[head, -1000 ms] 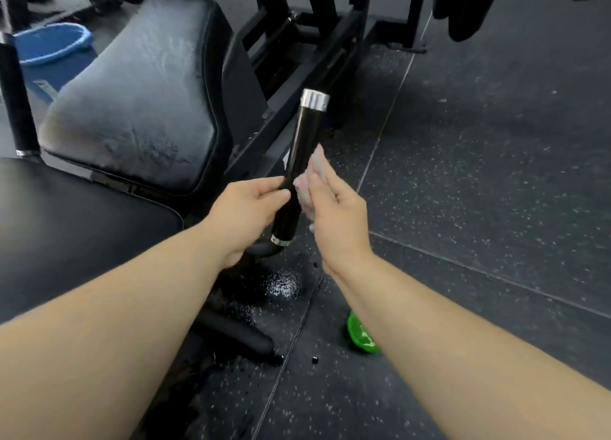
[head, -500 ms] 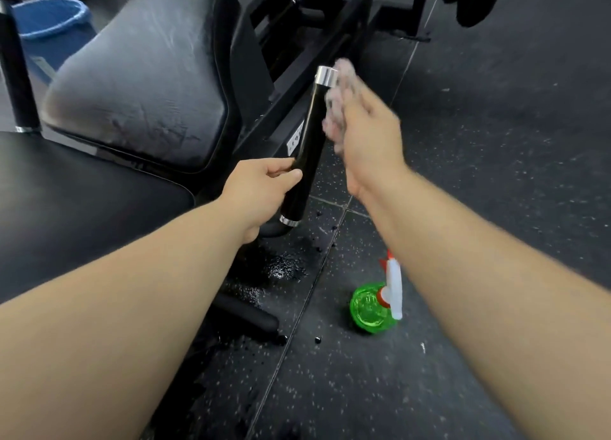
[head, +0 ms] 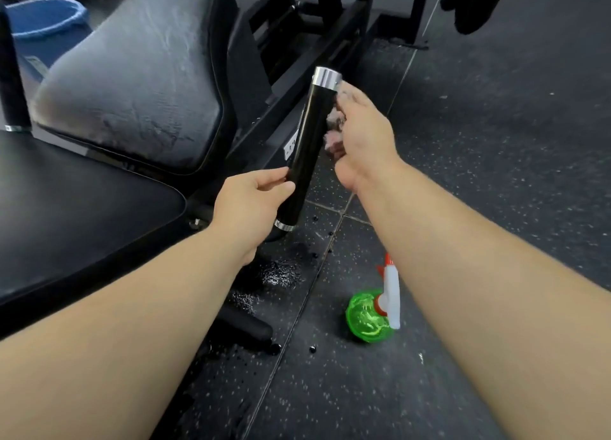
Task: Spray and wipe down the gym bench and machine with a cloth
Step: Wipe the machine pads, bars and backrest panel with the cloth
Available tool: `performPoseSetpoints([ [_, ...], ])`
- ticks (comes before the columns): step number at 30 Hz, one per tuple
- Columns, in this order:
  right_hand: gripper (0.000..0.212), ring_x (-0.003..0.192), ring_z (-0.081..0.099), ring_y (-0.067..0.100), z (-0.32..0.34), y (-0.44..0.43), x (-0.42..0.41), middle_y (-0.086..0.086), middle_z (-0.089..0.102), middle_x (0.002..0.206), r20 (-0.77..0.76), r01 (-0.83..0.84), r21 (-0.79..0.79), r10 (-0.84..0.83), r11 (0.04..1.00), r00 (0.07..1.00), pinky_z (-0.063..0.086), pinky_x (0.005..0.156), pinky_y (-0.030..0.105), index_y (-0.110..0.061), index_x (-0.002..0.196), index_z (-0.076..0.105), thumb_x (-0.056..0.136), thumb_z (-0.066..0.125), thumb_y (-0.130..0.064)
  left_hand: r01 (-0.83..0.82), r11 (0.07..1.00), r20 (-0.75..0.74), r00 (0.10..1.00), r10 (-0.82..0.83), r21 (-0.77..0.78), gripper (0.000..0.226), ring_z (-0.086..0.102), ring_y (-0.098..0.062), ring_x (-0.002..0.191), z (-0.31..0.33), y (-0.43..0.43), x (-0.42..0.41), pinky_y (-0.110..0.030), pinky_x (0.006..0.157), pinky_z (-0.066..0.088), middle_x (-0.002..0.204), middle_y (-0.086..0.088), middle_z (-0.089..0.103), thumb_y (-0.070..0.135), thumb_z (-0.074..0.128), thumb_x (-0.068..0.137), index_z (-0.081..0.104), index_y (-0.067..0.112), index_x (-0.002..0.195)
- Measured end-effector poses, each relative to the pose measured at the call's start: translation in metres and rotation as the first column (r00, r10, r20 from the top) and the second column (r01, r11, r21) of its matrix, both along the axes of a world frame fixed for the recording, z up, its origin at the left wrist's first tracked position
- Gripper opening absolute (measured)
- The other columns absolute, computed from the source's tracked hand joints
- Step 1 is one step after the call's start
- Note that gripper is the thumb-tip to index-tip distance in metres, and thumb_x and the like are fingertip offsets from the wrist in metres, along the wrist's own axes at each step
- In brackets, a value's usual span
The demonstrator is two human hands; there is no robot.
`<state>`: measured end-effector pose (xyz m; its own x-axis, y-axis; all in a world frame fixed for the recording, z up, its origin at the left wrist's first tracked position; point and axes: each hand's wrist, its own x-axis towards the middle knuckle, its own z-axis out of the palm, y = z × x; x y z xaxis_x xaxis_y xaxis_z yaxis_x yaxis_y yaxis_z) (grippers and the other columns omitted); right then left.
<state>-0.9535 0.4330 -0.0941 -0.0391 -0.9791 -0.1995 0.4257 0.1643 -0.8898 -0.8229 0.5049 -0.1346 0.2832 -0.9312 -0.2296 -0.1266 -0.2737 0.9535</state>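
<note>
Black rubber handle [head: 307, 148]: in the head view – the only view – it stands tilted, with its chrome cap [head: 325, 79] uppermost.
Left hand [head: 251, 204]: it is wrapped round the handle low down, fingers and thumb curled just above the lower chrome ring, so the bar is steadied.
Right hand [head: 360, 138]: it is closed over the cloth [head: 334, 132], which is pressed against the right side of the handle's upper half, just below the cap.
Cloth: it is pinkish-grey and bunched, and largely hidden behind the fingers.
Change: a second ago the cloth was held low on the handle, just beside the left hand. Half a second ago it had been carried up to the cap, and now it sits a little below it. One full upward stroke has been made, and a return stroke is judged to have started.
Meaning: the handle is being wiped lengthwise, and its far side is probably not yet covered.
Spray bottle [head: 370, 317]: the green bottle is left on the floor under the right forearm, well apart from both hands.
Bench pad [head: 132, 85]: streaks are visible, but whether they are spray or wear cannot be told.
Wet patch [head: 277, 274]: it lies on the floor below the handle.
</note>
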Motion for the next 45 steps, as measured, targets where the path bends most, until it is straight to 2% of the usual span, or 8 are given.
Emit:
performPoseSetpoints([
  [8,0.024,0.057,0.05,0.021,-0.086,0.071,-0.001,0.009,0.057,0.061,-0.259,-0.393,0.343,0.488,0.853,0.833,0.033,0.041,0.021,-0.013,0.075,0.061,0.086,0.045,0.0,0.016,0.999,0.009,1.0,-0.015,-0.038,0.022,0.067,-0.002,0.095,-0.004,0.004,-0.002,-0.033,0.101,0.05,0.099,0.013,0.075,0.02,0.071,0.088,0.073,0.031,0.107],
  [13,0.021,0.066,0.065,0.024,-0.016,0.016,-0.022,0.013,0.071,0.082,0.123,-0.129,0.147,0.111,0.981,0.986,0.055,0.055,0.03,-0.012,0.095,0.071,0.096,0.05,-0.006,0.0,0.994,0.122,0.992,0.013,-0.107,0.024,0.063,0.014,0.079,-0.003,0.008,-0.006,0.0,0.069,0.043,0.086,0.024,0.071,0.02,0.068,0.091,0.072,0.035,0.109],
  [18,0.024,0.093,0.063,0.035,0.02,-0.03,-0.018,0.023,0.066,0.102,0.157,-0.152,0.006,0.149,0.988,0.976,0.052,0.096,0.051,-0.003,0.106,0.068,0.095,0.046,-0.003,-0.016,0.997,0.226,0.973,0.034,-0.082,0.027,0.06,0.011,0.088,0.0,0.009,-0.011,0.0,0.067,0.039,0.093,0.024,0.067,0.024,0.066,0.092,0.07,0.03,0.118],
  [23,0.04,0.066,0.065,0.022,-0.051,0.018,-0.005,0.028,0.064,0.107,0.17,-0.325,0.233,0.29,0.917,0.942,0.054,0.06,0.028,0.001,0.115,0.064,0.097,0.029,-0.002,-0.047,0.995,0.257,0.964,0.067,-0.083,0.022,0.061,0.01,0.086,0.001,0.008,-0.01,0.001,0.063,0.039,0.087,0.023,0.069,0.025,0.068,0.09,0.073,0.032,0.11],
  [28,0.042,0.076,0.07,0.022,-0.069,0.033,-0.007,0.012,0.073,0.086,0.043,-0.379,0.261,0.382,0.888,0.923,0.059,0.074,0.032,-0.011,0.093,0.072,0.09,0.034,0.008,-0.043,0.995,0.271,0.96,0.066,-0.089,0.016,0.066,0.003,0.082,0.003,0.012,-0.012,-0.007,0.068,0.048,0.085,0.016,0.072,0.026,0.067,0.091,0.074,0.033,0.104],
  [34,0.015,0.059,0.064,0.024,-0.053,0.031,-0.033,0.007,0.071,0.074,-0.088,-0.198,0.237,0.225,0.951,0.97,0.046,0.046,0.028,-0.009,0.097,0.057,0.087,0.063,0.0,0.021,0.998,-0.212,0.977,-0.008,0.06,0.037,0.061,-0.017,0.116,0.022,-0.013,-0.006,-0.035,0.105,0.046,0.135,0.0,0.058,0.031,0.042,0.104,0.048,0.034,0.14],
  [40,0.026,0.084,0.073,0.023,0.007,0.016,-0.043,0.008,0.075,0.094,-0.155,0.021,-0.096,-0.036,0.995,0.987,0.059,0.08,0.043,-0.007,0.099,0.065,0.08,0.079,-0.016,0.089,0.957,-0.008,0.995,-0.095,-0.277,0.036,0.061,0.004,0.109,0.053,-0.008,-0.025,-0.027,0.105,0.045,0.112,0.019,0.068,0.039,0.065,0.09,0.059,0.042,0.126],
  [45,0.035,0.087,0.071,0.025,0.016,0.037,-0.045,0.012,0.075,0.092,-0.067,-0.098,0.01,0.098,0.995,0.993,0.055,0.089,0.041,-0.007,0.1,0.069,0.097,0.056,-0.04,0.503,0.763,0.58,0.787,-0.21,-0.406,0.073,0.041,0.007,0.129,0.062,0.006,-0.032,-0.007,0.106,0.028,0.137,0.022,0.049,0.03,0.077,0.082,0.04,0.042,0.144],
])
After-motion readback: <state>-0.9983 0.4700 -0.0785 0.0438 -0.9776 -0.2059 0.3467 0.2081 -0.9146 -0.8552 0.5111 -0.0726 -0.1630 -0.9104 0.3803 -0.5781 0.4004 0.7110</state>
